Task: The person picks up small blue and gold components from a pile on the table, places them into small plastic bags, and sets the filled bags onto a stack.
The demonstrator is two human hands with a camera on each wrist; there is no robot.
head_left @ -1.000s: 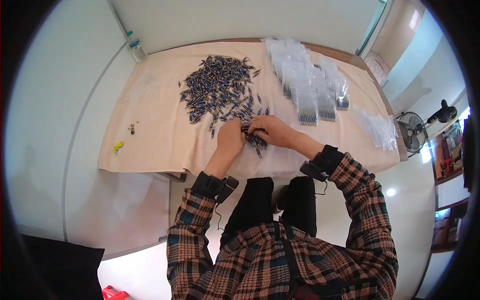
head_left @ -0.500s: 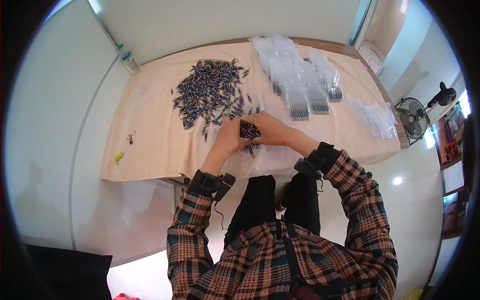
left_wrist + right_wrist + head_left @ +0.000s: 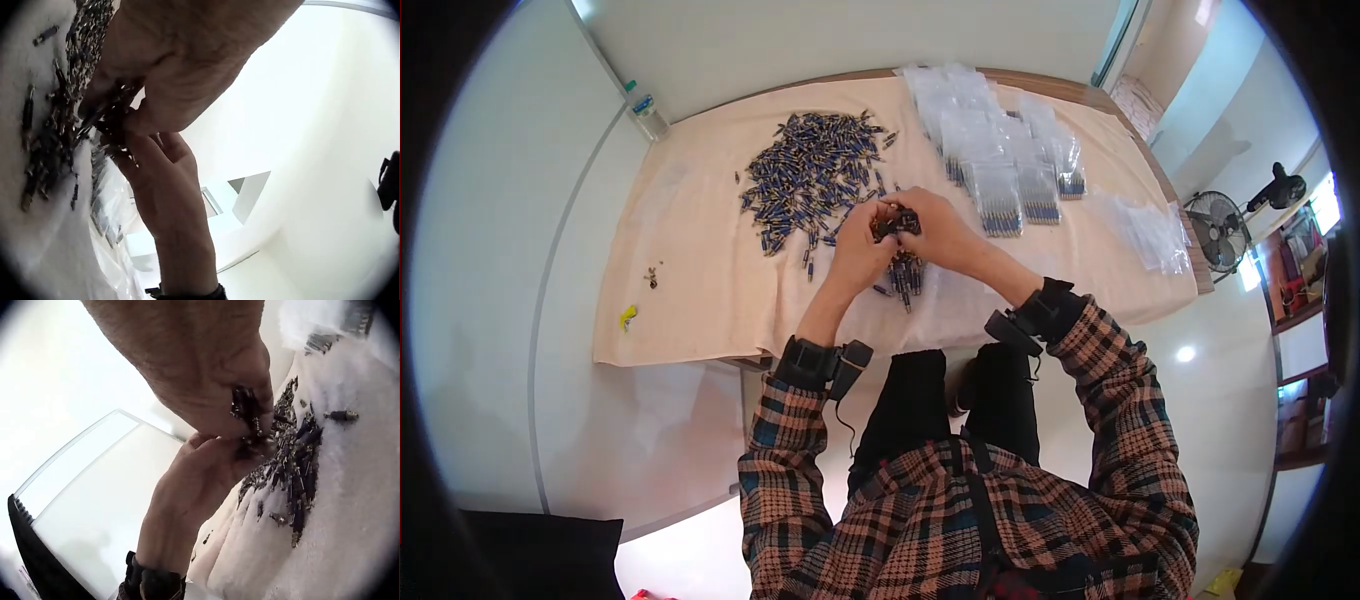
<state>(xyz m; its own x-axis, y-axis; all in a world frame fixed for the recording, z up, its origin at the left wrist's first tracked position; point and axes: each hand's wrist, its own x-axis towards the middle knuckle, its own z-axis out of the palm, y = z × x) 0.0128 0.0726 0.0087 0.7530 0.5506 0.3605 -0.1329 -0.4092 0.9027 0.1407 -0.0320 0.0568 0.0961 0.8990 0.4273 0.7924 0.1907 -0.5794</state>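
Note:
Both hands meet just above a beige cloth [image 3: 700,300] that covers the table. My left hand [image 3: 862,240] and right hand [image 3: 940,235] grip one bunch of small blue-black metal pieces [image 3: 897,222] between their curled fingers. The right wrist view shows the pieces [image 3: 247,411] pinched under the right hand's fingertips, with the left hand [image 3: 206,475] cupped below. In the left wrist view the pieces [image 3: 115,122] stick out between both hands. A small heap of the same pieces [image 3: 903,275] lies on the cloth under the hands. The big pile [image 3: 810,175] spreads out beyond the left hand.
Several filled clear bags [image 3: 1000,170] lie in rows at the back right, with loose clear bags [image 3: 1155,235] further right. A small bottle [image 3: 643,110] stands at the back left corner. A yellow bit [image 3: 628,318] and small scraps [image 3: 650,272] lie at the left. A fan [image 3: 1215,232] stands beyond the table.
Both hands have gathered a bunch of pieces and raised it off the cloth, moving away from the front edge. A small heap now shows beneath them.

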